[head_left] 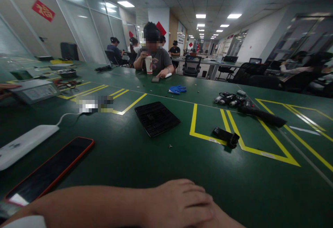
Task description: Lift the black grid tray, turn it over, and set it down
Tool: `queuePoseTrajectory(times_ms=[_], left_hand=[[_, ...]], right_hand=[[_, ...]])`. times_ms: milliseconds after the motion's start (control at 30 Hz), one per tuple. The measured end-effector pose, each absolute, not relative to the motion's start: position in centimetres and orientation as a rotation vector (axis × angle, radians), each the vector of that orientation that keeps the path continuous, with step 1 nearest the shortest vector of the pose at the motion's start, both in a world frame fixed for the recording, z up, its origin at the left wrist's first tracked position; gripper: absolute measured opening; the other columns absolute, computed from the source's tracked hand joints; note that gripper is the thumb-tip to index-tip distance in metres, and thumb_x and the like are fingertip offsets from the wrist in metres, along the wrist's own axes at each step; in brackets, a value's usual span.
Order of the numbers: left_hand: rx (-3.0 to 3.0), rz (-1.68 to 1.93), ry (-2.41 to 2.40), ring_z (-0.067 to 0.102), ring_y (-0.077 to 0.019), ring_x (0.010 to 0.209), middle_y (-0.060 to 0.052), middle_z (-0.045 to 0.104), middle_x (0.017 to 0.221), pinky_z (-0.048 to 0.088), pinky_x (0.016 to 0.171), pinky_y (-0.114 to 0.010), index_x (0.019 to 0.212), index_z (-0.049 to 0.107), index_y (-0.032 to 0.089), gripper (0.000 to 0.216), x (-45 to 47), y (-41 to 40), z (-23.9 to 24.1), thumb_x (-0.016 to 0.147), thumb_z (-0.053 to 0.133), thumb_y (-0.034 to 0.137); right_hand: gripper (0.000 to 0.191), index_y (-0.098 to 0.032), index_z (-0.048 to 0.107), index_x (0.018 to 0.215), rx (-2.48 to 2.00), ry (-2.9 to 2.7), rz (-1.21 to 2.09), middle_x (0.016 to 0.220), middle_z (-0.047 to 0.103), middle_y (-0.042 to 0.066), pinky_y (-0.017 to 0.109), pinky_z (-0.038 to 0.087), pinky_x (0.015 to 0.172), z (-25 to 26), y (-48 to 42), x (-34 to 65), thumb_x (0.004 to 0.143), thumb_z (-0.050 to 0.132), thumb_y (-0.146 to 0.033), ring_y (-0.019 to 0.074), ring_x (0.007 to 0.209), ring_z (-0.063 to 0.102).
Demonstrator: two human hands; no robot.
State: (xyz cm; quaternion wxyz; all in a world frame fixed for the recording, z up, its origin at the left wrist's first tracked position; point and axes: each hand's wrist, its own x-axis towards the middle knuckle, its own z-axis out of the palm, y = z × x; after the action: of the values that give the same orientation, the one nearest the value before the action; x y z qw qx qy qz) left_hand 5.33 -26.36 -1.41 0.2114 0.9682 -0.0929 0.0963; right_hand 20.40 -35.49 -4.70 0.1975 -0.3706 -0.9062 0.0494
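My left hand [182, 202] lies palm down across my right forearm [223, 218] at the bottom edge, its fingers lightly bent over it, with no object in it. My right hand is out of sight; only part of that forearm shows. Left of my left forearm, a phone in an orange-red case [54, 167] rests face up on the green table [135, 162]. A flat black plastic panel [157, 118] lies ahead of my hand, with a tiny light-coloured piece [170, 146] in front of it. A black clip-like device [227, 137] is on the yellow tape to the right.
Beyond the phone lies a white slab with a cable [28, 144]. A grey metal box [37, 91] stands left, with another person's hand on it. Blue gloves [177, 89] and black cylindrical parts [231, 99] lie farther back. Across the table sits a person with a white cup [148, 65].
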Motion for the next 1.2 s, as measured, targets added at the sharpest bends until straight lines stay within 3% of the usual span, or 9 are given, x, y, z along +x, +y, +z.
queuePoseTrajectory(times_ms=[133,267,333,500,667,767,967,1100,1200], left_hand=[[2.917,0.354,0.422,0.051,-0.0234,0.104,-0.013,0.052,0.121,0.041,0.088,-0.038,0.121,0.045,0.015,0.037,5.4,-22.6,-0.3,0.09,0.037,0.031],[2.97,0.178,0.939,0.054,-0.0202,0.083,-0.01,0.055,0.098,0.045,0.07,-0.033,0.102,0.056,0.013,0.026,5.6,-18.9,-0.7,0.089,0.04,0.029],[2.969,0.123,0.922,0.053,-0.018,0.077,-0.007,0.055,0.091,0.044,0.066,-0.031,0.095,0.057,0.013,0.023,5.6,-18.1,-1.5,0.09,0.038,0.025],[2.738,0.226,0.764,0.05,-0.0159,0.074,-0.005,0.055,0.086,0.042,0.067,-0.03,0.085,0.057,0.015,0.016,5.3,-17.9,-2.3,0.087,0.042,0.02],[1.505,0.651,0.857,0.048,-0.0096,0.055,0.0,0.051,0.068,0.038,0.051,-0.022,0.081,0.051,0.015,0.014,4.7,-14.5,0.8,0.086,0.042,0.023],[1.073,0.794,0.87,0.051,-0.0104,0.058,-0.002,0.052,0.068,0.04,0.052,-0.022,0.075,0.05,0.014,0.017,3.9,-10.9,2.6,0.085,0.038,0.021],[2.215,0.614,1.507,0.054,-0.0204,0.076,-0.005,0.056,0.074,0.04,0.062,-0.027,0.076,0.06,0.015,0.032,1.4,-5.9,1.5,0.067,0.062,0.045],[2.698,0.127,1.574,0.056,-0.0273,0.087,-0.014,0.059,0.088,0.041,0.071,-0.032,0.085,0.064,0.011,0.046,1.1,-4.9,0.0,0.07,0.055,0.054],[2.738,0.116,1.602,0.057,-0.0268,0.088,-0.014,0.06,0.091,0.042,0.073,-0.032,0.086,0.063,0.011,0.044,1.5,-5.2,-0.6,0.074,0.05,0.052]], right_hand=[[0.036,-0.021,0.053,0.12,-1.357,-2.461,-0.178,0.125,0.055,0.006,0.046,0.033,0.104,-3.4,-31.9,26.2,0.086,0.042,-0.019,0.0225,0.121,0.044],[0.044,-0.01,0.048,0.124,-1.955,-1.935,-0.626,0.13,0.048,0.017,0.054,0.027,0.104,-4.0,-28.3,33.6,0.087,0.041,-0.031,0.0321,0.123,0.037],[0.047,-0.009,0.049,0.123,-2.182,-1.818,-0.576,0.126,0.051,0.018,0.057,0.03,0.099,-4.6,-27.1,35.8,0.087,0.038,-0.037,0.0351,0.119,0.041],[0.049,-0.008,0.047,0.123,-2.324,-1.815,-0.28,0.114,0.058,0.016,0.043,0.043,0.088,-5.4,-26.6,36.5,0.088,0.034,-0.04,0.0291,0.101,0.052],[0.05,-0.008,0.046,0.125,-2.322,-1.81,-0.24,0.116,0.056,0.016,0.043,0.042,0.09,-5.0,-26.9,36.0,0.088,0.034,-0.039,0.0299,0.103,0.05],[0.05,-0.009,0.045,0.126,-2.339,-1.789,-0.203,0.117,0.056,0.016,0.044,0.043,0.088,-4.9,-26.9,36.0,0.088,0.034,-0.04,0.0307,0.104,0.049],[0.052,-0.009,0.045,0.126,-2.308,-1.764,-0.156,0.118,0.055,0.016,0.045,0.042,0.089,-5.2,-26.9,36.3,0.087,0.034,-0.042,0.0311,0.106,0.048],[0.052,-0.008,0.046,0.125,-2.265,-1.719,-0.106,0.119,0.055,0.016,0.047,0.039,0.091,-5.7,-26.7,36.8,0.086,0.037,-0.04,0.0317,0.107,0.047],[0.049,-0.008,0.051,0.12,-2.178,-1.613,-0.011,0.116,0.058,0.016,0.047,0.037,0.093,-5.8,-26.6,36.4,0.081,0.046,-0.037,0.0309,0.108,0.047]])
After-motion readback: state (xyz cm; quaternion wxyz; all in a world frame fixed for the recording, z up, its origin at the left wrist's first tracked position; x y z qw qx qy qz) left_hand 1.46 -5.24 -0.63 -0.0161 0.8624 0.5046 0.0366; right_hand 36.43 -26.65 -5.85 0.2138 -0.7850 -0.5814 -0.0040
